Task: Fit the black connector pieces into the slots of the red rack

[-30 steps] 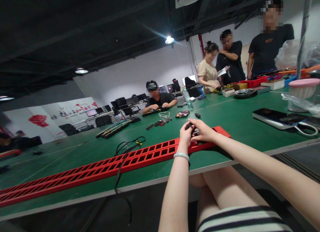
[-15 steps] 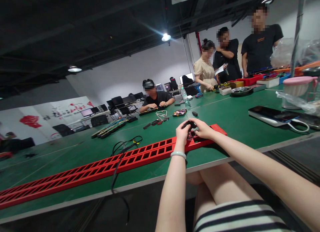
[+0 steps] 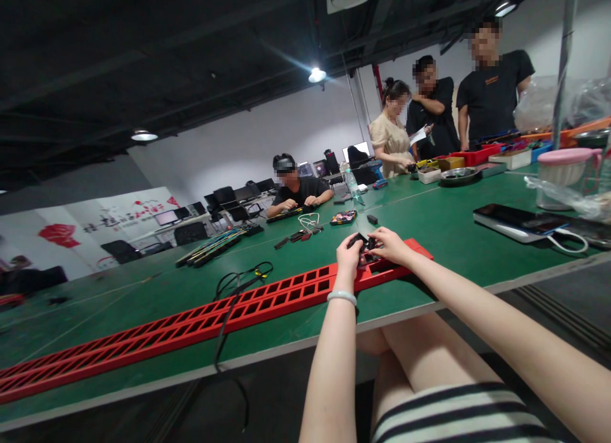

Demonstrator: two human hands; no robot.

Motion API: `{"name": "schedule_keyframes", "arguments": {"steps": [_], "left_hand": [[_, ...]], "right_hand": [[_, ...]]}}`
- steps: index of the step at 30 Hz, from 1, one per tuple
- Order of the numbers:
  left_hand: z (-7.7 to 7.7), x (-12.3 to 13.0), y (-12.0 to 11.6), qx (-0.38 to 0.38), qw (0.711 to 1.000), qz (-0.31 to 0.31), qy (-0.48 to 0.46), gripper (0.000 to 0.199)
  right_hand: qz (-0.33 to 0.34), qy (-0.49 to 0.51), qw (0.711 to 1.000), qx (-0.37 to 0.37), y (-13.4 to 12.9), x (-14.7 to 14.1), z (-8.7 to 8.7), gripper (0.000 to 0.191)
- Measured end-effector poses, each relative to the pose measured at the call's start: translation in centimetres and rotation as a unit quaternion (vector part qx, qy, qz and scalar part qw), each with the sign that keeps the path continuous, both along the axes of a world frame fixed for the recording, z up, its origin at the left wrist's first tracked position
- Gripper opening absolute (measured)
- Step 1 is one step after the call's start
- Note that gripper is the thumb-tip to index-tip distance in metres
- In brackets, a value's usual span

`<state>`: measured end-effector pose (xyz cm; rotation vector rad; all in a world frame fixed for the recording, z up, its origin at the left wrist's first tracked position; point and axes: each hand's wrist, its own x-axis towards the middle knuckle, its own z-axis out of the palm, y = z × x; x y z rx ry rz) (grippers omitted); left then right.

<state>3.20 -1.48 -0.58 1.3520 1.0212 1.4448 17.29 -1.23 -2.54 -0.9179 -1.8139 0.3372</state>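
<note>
Between my two hands is a small black part [image 3: 365, 242], its kind too small to make out. My left hand [image 3: 349, 253] wraps its fingers round the part's left side; a pale bangle circles that wrist. On the part's right side, my right hand [image 3: 387, 245] pinches with thumb and fingers. Both hands are just above the right end of a long red slotted rail [image 3: 281, 301], which lies along the front of the green table [image 3: 458, 252]. Fingers hide much of the part.
A black cable [image 3: 224, 316] crosses the rail and hangs over the edge. Beyond lie dark pieces with a white cord [image 3: 309, 223] and a small tray [image 3: 344, 217]. A phone [image 3: 520, 219] rests at right. Co-workers sit and stand across the table.
My right hand's fingers have shifted on the black part, from curled over its top to a pinch at its right side. The left hand stays nearly in place.
</note>
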Motion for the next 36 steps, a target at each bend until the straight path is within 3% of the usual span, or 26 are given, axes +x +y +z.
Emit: {"name": "schedule_keyframes", "arguments": {"steps": [4,8,11,15,21,27,36], "left_hand": [[0.1,-0.1,0.0,-0.012,1.0,0.017,0.0,0.038],[0.0,-0.1,0.0,-0.008,0.999,0.039,0.023,0.039],[-0.3,-0.2,0.1,0.01,0.998,0.05,0.046,0.038],[-0.3,-0.4,0.2,0.026,0.992,0.077,0.097,0.037],[0.0,-0.3,-0.1,0.163,0.927,0.176,0.289,0.025],[0.0,-0.2,-0.5,0.181,0.903,0.175,0.347,0.026],[0.4,0.0,-0.9,0.182,0.905,0.168,0.347,0.025]], "right_hand": [[-0.012,-0.028,1.0,-0.005,-1.8,0.9,0.8,0.045],[0.021,-0.051,0.998,-0.01,-3.6,1.8,0.7,0.047],[0.055,-0.031,0.997,-0.053,-4.0,2.0,0.2,0.051],[0.076,-0.032,0.991,-0.101,-3.9,1.8,-0.2,0.044],[0.075,-0.07,0.989,-0.107,-3.7,1.9,-0.2,0.043],[0.082,-0.09,0.987,-0.1,-3.6,2.0,-0.3,0.043],[0.09,-0.123,0.986,-0.069,-3.8,2.0,-0.1,0.039]]}}
